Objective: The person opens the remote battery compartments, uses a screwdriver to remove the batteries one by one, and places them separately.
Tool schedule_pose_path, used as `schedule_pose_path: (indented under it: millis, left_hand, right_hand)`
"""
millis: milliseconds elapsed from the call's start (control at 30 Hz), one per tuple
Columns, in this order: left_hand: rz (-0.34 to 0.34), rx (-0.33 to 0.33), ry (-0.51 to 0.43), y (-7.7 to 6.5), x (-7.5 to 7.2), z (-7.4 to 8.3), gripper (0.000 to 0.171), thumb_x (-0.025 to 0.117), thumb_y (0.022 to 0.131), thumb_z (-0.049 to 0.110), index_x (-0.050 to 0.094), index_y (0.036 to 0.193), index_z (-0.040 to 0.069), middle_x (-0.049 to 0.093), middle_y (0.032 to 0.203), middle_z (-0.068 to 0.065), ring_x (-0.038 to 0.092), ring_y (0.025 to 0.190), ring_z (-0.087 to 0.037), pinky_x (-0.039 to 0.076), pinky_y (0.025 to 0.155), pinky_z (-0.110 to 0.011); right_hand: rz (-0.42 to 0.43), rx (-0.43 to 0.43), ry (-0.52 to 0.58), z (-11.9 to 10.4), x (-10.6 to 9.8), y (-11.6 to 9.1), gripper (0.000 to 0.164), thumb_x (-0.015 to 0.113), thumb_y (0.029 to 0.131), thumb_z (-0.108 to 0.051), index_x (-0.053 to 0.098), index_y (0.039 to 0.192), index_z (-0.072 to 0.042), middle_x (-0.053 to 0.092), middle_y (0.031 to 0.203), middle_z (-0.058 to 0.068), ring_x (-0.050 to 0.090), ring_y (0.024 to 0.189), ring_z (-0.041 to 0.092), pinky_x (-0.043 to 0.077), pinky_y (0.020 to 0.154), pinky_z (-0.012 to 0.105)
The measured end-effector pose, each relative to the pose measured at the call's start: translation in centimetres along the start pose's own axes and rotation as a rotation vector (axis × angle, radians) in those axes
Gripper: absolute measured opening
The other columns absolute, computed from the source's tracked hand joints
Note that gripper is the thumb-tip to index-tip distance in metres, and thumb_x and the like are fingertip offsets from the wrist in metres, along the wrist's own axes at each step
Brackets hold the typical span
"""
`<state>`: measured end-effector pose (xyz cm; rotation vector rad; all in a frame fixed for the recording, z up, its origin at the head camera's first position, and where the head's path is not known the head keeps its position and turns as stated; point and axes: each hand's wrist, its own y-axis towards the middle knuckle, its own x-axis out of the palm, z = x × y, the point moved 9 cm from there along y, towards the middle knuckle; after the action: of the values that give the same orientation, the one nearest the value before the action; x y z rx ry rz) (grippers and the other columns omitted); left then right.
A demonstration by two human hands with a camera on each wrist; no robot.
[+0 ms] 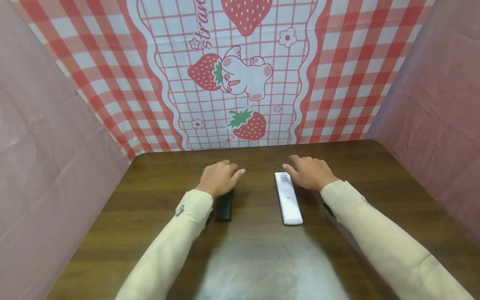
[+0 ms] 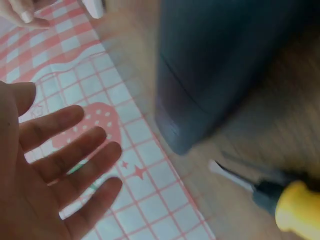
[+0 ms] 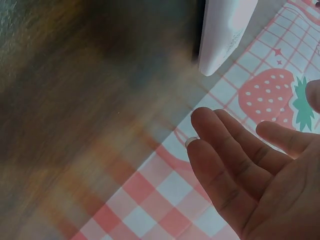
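My left hand [image 1: 218, 178] hovers over the far end of a long black object [image 1: 223, 208], perhaps a remote control, partly covering it in the head view. In the left wrist view its fingers are spread and hold nothing. Beyond that dark object lies a screwdriver with a yellow handle [image 2: 300, 207], hidden in the head view. A white remote control [image 1: 288, 202] lies on the table with a printed label at its far end. Just right of that end is my right hand [image 1: 312, 173], its fingers loosely bent with nothing in them, as the right wrist view shows.
The brown wooden table [image 1: 258, 246] reaches back to a red-and-white checked cloth [image 1: 345, 75] with strawberry prints, which hangs upright. Pinkish cloth walls [image 1: 48, 137] stand on the left and right sides.
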<state>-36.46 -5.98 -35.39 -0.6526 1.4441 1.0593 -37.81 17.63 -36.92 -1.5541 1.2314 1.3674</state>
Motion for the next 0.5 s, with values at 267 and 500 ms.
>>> schedule_pose_path:
  millis: [267,500]
  left_hand:
    - [0.037,-0.01,-0.052,0.1,-0.2,1.2,0.041,0.05,0.103,0.048,0.074,0.117,0.019,0.069,0.108,-0.001,0.067,0.094,-0.022,0.054,0.077,-0.044]
    - [0.039,-0.04,-0.116,0.0,0.4,1.1,0.034,0.054,0.102,0.043,0.074,0.117,0.019,0.069,0.109,0.001,0.067,0.098,-0.021,0.054,0.08,-0.045]
  right_hand:
    - [-0.028,0.017,-0.004,-0.2,0.5,-0.4,0.062,0.052,0.101,-0.046,0.048,0.144,0.0,0.059,0.135,0.023,0.06,0.117,0.039,0.044,0.096,0.061]
    - [0.01,-0.033,-0.024,-1.0,0.5,-0.6,0.055,0.055,0.101,-0.041,0.056,0.136,0.0,0.064,0.128,0.021,0.063,0.113,0.036,0.049,0.091,0.058]
